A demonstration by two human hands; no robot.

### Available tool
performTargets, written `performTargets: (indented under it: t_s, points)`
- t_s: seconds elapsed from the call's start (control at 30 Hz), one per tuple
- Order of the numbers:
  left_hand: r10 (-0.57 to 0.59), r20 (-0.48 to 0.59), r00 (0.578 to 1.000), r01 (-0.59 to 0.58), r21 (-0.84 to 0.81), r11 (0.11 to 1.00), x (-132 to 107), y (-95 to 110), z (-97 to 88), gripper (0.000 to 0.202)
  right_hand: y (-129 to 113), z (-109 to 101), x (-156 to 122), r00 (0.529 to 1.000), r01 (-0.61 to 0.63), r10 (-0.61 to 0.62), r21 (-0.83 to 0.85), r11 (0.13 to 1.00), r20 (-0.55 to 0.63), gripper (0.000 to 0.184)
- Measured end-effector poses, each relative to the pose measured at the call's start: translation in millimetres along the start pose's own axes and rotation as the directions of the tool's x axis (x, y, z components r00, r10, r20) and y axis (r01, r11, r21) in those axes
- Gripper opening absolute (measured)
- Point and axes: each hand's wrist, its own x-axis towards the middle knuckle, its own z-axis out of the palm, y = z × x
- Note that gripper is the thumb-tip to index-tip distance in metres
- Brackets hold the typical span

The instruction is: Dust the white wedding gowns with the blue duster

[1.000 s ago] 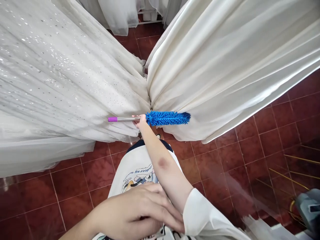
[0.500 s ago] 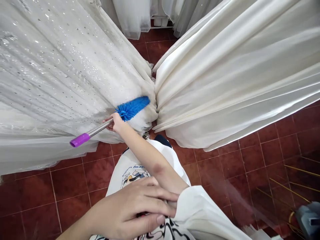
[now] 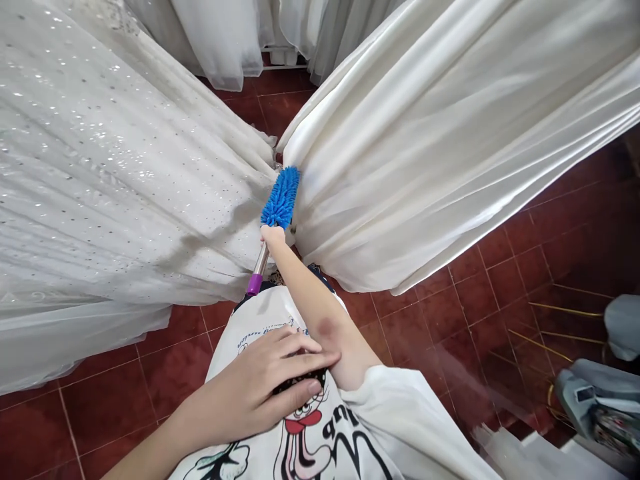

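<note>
Fluffy blue duster [image 3: 281,197] (purple-capped steel handle)

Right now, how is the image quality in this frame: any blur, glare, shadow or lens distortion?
Head view: sharp and daylit, no motion blur; straight floor tiles bow from wide-angle distortion; sequins glint on the left gown; the duster and right hand cast a soft shadow on it; the lower right corner is hazy.

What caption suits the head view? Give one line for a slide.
Right hand holds a blue duster between two white gowns; left hand rests flat on the printed shirt.
</note>
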Motion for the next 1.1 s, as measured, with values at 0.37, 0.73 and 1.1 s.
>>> performTargets:
  t_s: [0.37, 0.73, 1.1]
  points:
    - [0.095, -0.15, 0.984, -0.073, 0.148, 0.986, 84, 30, 24.4, 0.039, -56, -98, 23, 0.993, 0.115, -0.12, -0.229, 0.967, -0.006, 0.01]
    - [-0.055, -0.402, 0.914, 0.036, -0.053, 0.998, 130, 38, 69.4, 0.039, -65, -138, 53, 0.97, 0.24, -0.233, -0.403, 0.883, 0.068, 0.01]
    - [-0.76, -0.636, 0.131, 0.038, -0.763, 0.645, 193, -64, 92.4, 0.04, -84, -125, 41, 0.942, 0.334, -0.315, -0.286, 0.898, 0.114, 0.014]
